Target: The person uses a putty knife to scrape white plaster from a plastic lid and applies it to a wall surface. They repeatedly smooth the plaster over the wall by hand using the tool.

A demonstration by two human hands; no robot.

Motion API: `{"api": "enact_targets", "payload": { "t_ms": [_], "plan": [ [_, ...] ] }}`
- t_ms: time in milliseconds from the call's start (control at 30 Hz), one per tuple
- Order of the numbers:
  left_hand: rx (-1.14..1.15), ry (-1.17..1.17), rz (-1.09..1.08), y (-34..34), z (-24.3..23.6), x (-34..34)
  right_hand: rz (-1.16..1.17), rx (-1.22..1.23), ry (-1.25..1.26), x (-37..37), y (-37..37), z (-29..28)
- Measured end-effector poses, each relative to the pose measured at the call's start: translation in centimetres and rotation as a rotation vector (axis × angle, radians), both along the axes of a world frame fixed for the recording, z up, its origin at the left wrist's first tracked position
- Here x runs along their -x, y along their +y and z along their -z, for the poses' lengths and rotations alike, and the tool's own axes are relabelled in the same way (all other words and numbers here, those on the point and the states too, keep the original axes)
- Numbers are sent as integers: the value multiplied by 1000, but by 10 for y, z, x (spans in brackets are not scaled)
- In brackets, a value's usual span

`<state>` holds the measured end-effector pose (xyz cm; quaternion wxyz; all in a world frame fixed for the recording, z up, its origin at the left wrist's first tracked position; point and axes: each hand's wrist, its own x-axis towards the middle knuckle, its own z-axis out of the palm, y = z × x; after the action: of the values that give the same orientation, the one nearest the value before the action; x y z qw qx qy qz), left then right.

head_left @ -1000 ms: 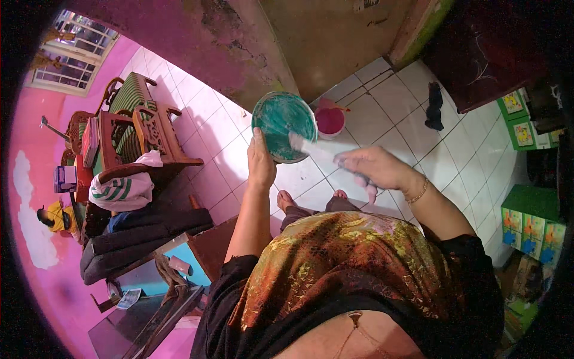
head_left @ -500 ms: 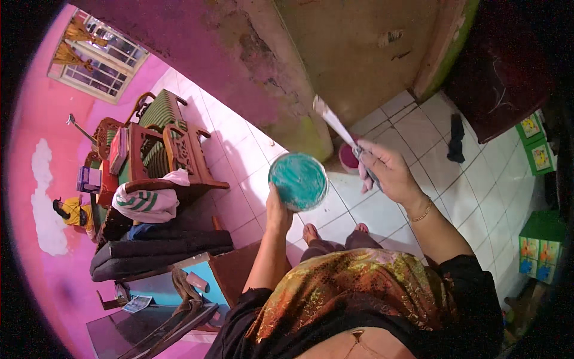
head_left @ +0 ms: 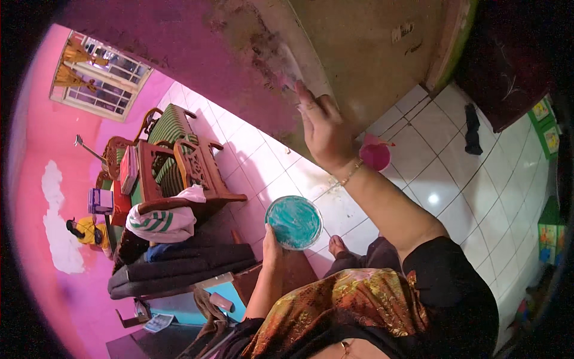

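My left hand [head_left: 272, 250] grips the near-left rim of a round green dish [head_left: 294, 222] with whitish paste smeared over its inside. The dish is held level above the tiles. Raised to the wall, my right hand [head_left: 326, 128] is closed round a putty knife [head_left: 291, 60]. Its handle is mostly hidden by my fingers, and its pale blade is blurred against the wall [head_left: 239, 78]. That stretch of wall is pink with dark, peeling patches near the corner.
A pink bucket [head_left: 375, 157] stands on the white tiled floor by the wall. To the left are a striped wooden sofa [head_left: 170, 134], a striped white cloth [head_left: 161, 224] and dark cushions [head_left: 179, 269]. A dark cloth [head_left: 473, 128] lies at the right.
My right hand has moved up and left, bringing the putty knife from mid-air to the wall. The green dish sits slightly lower in view, still in my left hand.
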<state>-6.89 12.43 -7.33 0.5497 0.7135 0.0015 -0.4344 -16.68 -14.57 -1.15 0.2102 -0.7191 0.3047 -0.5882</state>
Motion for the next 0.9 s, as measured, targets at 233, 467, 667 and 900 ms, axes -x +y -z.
{"api": "enact_targets", "payload": {
  "t_ms": [233, 467, 667, 900],
  "plan": [
    [-41, -6, 59, 28, 20, -40, 89, -147, 176, -32, 1, 49],
    [23, 88, 157, 33, 17, -52, 82, -93, -65, -4, 25, 25],
    [3, 171, 102, 15, 8, -40, 179, -138, 156, -53, -4, 0],
    [-6, 122, 198, 27, 9, -53, -24, -216, 107, 10, 36, 54]
  ]
}}
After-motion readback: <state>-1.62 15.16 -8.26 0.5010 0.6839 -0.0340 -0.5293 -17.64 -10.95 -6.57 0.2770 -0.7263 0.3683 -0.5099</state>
